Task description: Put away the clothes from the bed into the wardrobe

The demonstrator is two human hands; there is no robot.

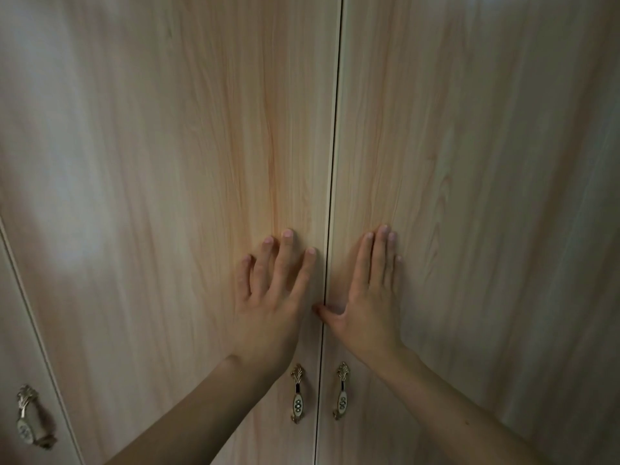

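Pale wood-grain wardrobe, doors closed, fills the view. Left hand presses its left door, fingers spread wide; right hand lies flat on its right door, fingers together, above ornate brass handles.

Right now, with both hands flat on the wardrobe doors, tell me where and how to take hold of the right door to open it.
Take the right door by its handle, below the right hand beside the centre gap. The door face is flat, with nothing else to grip. The handle stands upright and proud of the wood, so probably hook behind its middle from the right.
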